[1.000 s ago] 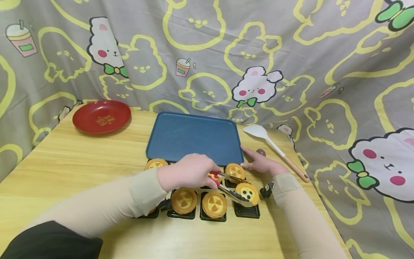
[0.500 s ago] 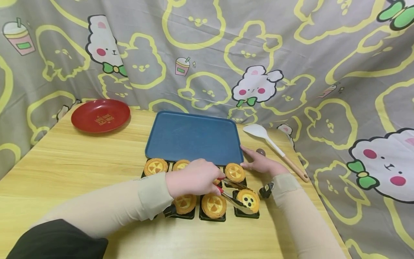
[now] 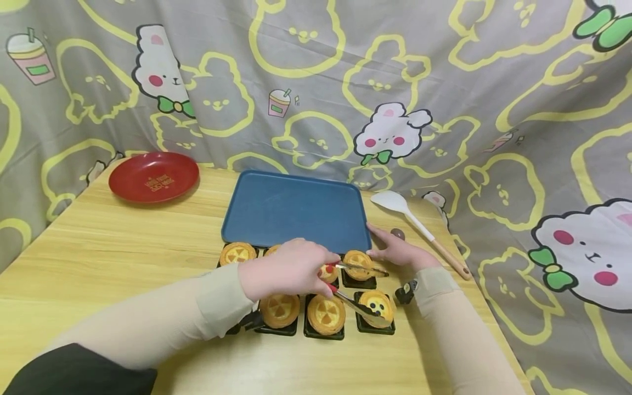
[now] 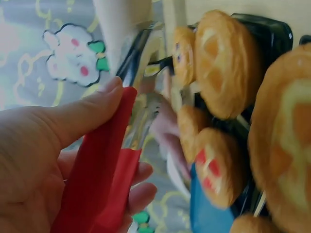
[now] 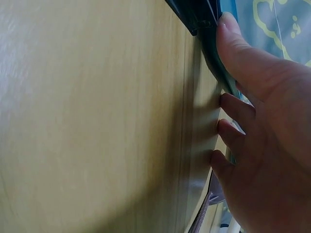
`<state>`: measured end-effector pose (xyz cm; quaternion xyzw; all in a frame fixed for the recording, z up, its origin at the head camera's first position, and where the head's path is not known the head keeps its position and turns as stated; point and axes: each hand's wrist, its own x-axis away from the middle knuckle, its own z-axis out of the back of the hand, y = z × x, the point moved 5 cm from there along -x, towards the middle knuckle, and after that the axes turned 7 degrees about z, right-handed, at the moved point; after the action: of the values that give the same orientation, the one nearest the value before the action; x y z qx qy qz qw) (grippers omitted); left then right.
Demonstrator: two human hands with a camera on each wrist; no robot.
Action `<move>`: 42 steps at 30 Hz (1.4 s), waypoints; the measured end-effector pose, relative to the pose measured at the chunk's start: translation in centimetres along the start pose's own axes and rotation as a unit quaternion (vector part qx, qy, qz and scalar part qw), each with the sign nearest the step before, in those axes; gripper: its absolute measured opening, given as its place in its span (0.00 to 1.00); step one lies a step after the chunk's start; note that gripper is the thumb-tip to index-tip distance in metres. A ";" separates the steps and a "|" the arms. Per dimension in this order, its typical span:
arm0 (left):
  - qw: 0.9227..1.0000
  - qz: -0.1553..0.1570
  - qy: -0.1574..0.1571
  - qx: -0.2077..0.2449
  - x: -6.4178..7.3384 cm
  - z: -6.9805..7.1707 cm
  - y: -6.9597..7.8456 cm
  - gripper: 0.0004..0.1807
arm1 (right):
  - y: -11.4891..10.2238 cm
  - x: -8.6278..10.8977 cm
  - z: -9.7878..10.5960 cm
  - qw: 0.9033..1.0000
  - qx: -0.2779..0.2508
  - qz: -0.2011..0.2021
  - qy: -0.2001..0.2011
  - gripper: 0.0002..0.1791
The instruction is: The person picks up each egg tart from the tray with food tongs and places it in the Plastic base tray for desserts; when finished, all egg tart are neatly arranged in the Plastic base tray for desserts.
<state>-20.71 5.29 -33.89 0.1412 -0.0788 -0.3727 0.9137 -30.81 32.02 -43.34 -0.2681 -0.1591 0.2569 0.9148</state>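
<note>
My left hand [image 3: 291,269] grips the red handles of metal tongs [image 4: 104,165], whose arms stand apart. Their lower arm lies along the near side of a blueberry-topped egg tart [image 3: 380,300]; the upper arm is clear of it, over a rear tart [image 3: 357,262]. That blueberry tart rests in a small black holder [image 3: 364,327] at the front right. More egg tarts [image 3: 326,314] sit in black holders in two rows, partly hidden by my left arm. Strawberry-like red bits top one tart [image 4: 221,170]. My right hand [image 3: 400,251] touches the blue tray's [image 3: 296,211] right front corner, fingers spread.
A red plate [image 3: 154,178] lies at the back left. Right of the tray is a white spoon-like utensil [image 3: 417,222] with a wooden handle, and a small brown round object [image 3: 398,234] is near my right hand. A patterned curtain [image 3: 316,82] hangs behind the table.
The blueberry tart, held in the tongs over the front right holder, has come down into it. The tongs' arms have spread and the upper one has moved off the tart. My right hand stays put.
</note>
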 end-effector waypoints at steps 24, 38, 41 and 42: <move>0.879 0.367 0.271 0.140 17.1 4.5 -23.0 0.52 | 1.2 -0.5 0.5 1.000 -0.002 -0.001 -0.004 0.50; 0.894 0.383 0.194 0.132 17.0 0.1 -26.8 0.47 | 2.2 0.5 0.4 1.000 -0.015 -0.005 0.010 0.52; 0.892 0.389 0.191 0.131 17.3 -0.3 -27.1 0.46 | 2.3 0.4 0.4 1.000 -0.016 -0.001 0.009 0.52; 0.891 0.392 0.190 0.129 17.3 -0.4 -27.2 0.45 | 2.3 0.3 0.4 1.000 -0.014 0.004 0.009 0.52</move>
<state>-26.26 -25.41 -42.26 0.2839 -0.0003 0.0629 0.9568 -31.60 34.00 -44.26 -0.2838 -0.1537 0.2557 0.9113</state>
